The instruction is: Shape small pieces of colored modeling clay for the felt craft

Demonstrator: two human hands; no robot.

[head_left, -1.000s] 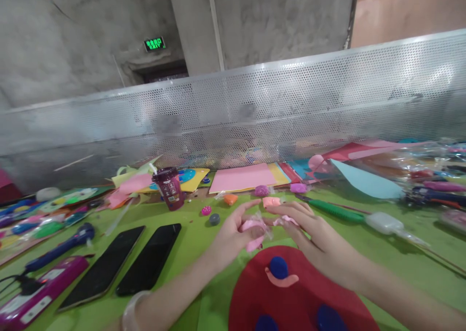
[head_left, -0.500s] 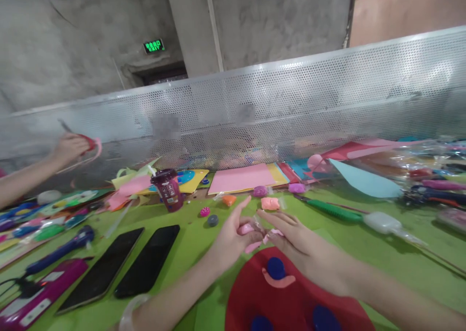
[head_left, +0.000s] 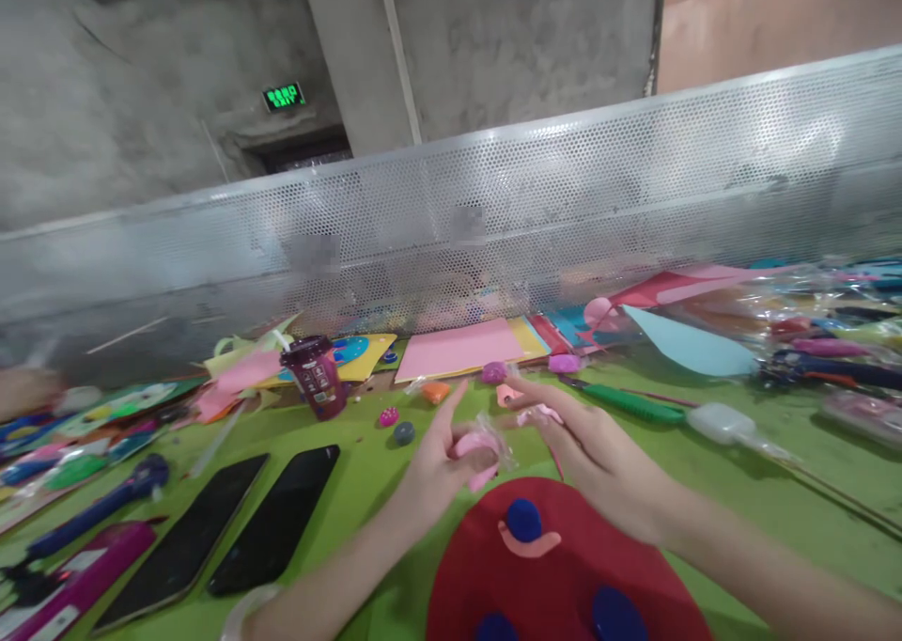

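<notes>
My left hand (head_left: 441, 462) grips a lump of pink clay (head_left: 471, 448) in a clear plastic wrap, forefinger pointing up. My right hand (head_left: 588, 448) is beside it, fingertips pinching a small bit of the pink clay (head_left: 539, 415). Both hands hover over the green table (head_left: 366, 462), just above a red foam shape (head_left: 564, 575) that carries blue clay balls (head_left: 523, 519) and a pink clay strip (head_left: 528, 544).
Two black phones (head_left: 274, 519) lie at the left, near a dark red cup (head_left: 315, 375) and blue and pink tools (head_left: 91, 509). Small clay lumps (head_left: 493, 371), coloured foam sheets (head_left: 461, 348) and a green-handled tool (head_left: 630, 402) lie behind. A perforated metal screen (head_left: 564, 199) walls the far side.
My right hand has pulled a small bit of pink clay up and away from the lump. A co-worker's hand seen at the far left half a second ago has dropped out of sight.
</notes>
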